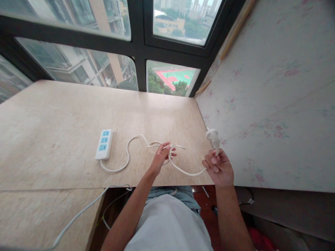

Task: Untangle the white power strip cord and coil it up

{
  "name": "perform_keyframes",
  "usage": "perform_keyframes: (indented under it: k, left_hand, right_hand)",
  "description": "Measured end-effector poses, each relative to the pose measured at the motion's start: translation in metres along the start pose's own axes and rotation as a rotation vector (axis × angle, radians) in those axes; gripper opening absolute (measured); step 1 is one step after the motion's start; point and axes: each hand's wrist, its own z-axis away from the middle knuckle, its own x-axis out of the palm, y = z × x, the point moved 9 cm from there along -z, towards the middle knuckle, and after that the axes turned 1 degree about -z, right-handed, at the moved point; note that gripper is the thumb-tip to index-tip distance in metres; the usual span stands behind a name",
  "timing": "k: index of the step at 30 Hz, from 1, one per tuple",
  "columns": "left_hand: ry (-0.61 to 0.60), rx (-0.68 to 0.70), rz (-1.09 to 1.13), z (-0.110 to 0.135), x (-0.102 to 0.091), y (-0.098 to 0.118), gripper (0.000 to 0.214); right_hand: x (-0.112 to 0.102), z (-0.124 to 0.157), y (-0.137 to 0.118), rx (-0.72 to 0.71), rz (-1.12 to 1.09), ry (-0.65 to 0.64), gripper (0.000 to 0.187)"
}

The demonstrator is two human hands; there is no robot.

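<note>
A white power strip (pixel 104 145) with blue socket faces lies on the stone-look sill, left of my hands. Its white cord (pixel 128 153) curves across the sill to my left hand (pixel 162 155), whose fingers are closed on a looped part of it. From there the cord sags over to my right hand (pixel 219 166). That hand grips the cord just below the white plug (pixel 213 136), which points up and stands near the wall.
A dark-framed window (pixel 141 52) stands behind the sill (pixel 65 115). To the right rises a flower-papered wall (pixel 267 97). Another pale cable (pixel 81 212) runs over the lower left ledge and hangs at its edge.
</note>
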Motion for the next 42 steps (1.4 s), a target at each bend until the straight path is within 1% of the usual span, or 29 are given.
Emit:
perform_keyframes:
  k: [3, 6, 9, 12, 14, 16, 19, 22, 24, 28, 30, 31, 33, 38, 40, 42]
  left_hand:
    - [-0.075, -0.04, -0.143, 0.006, 0.006, -0.013, 0.058]
    - [-0.146, -0.036, -0.298, 0.012, 0.007, -0.015, 0.056]
    - [-0.226, 0.035, -0.455, 0.018, 0.008, -0.004, 0.042]
    - [-0.26, 0.131, -0.576, 0.024, 0.004, 0.014, 0.039]
    - [-0.228, 0.18, -0.664, 0.028, -0.004, 0.024, 0.038]
    - [-0.191, 0.216, -0.71, 0.032, -0.012, 0.032, 0.04]
    - [-0.133, 0.287, -0.642, 0.038, -0.023, 0.044, 0.043]
    - [-0.019, 0.369, -0.527, 0.041, -0.039, 0.059, 0.043]
    - [0.093, 0.424, -0.453, 0.044, -0.055, 0.068, 0.039]
    - [0.37, 0.497, -0.238, 0.051, -0.102, 0.077, 0.034]
    - [0.441, 0.513, -0.172, 0.055, -0.119, 0.077, 0.035]
    - [0.454, 0.522, -0.16, 0.056, -0.123, 0.078, 0.036]
    - [0.475, 0.546, -0.149, 0.056, -0.124, 0.08, 0.036]
    - [0.6, 0.604, -0.101, 0.055, -0.118, 0.086, 0.034]
    - [0.588, 0.592, -0.138, 0.052, -0.113, 0.089, 0.033]
    - [0.499, 0.564, -0.21, 0.049, -0.105, 0.092, 0.034]
  right_hand:
    - [0.003, -0.014, -0.009, -0.073, -0.104, 0.104, 0.014]
    - [0.0, -0.04, -0.014, -0.127, -0.185, 0.15, 0.016]
    - [-0.016, -0.074, -0.01, -0.121, -0.242, 0.184, 0.016]
    - [-0.041, -0.11, 0.003, -0.081, -0.241, 0.226, 0.019]
    - [-0.059, -0.129, 0.014, -0.043, -0.122, 0.257, 0.019]
    - [-0.075, -0.143, 0.023, -0.035, 0.067, 0.295, 0.019]
    - [-0.092, -0.157, 0.034, -0.034, 0.221, 0.322, 0.021]
    - [-0.106, -0.167, 0.04, -0.033, 0.32, 0.332, 0.022]
    - [-0.118, -0.171, 0.039, -0.04, 0.403, 0.341, 0.021]
    - [-0.147, -0.173, 0.024, -0.059, 0.589, 0.376, 0.022]
    - [-0.162, -0.172, 0.015, -0.057, 0.685, 0.388, 0.023]
    - [-0.169, -0.17, 0.011, -0.054, 0.733, 0.39, 0.023]
    - [-0.179, -0.168, 0.005, -0.05, 0.825, 0.388, 0.022]
    - [-0.196, -0.165, -0.003, -0.053, 1.003, 0.394, 0.018]
    - [-0.199, -0.164, -0.002, -0.057, 1.035, 0.404, 0.018]
    - [-0.201, -0.162, 0.004, -0.061, 1.041, 0.411, 0.02]
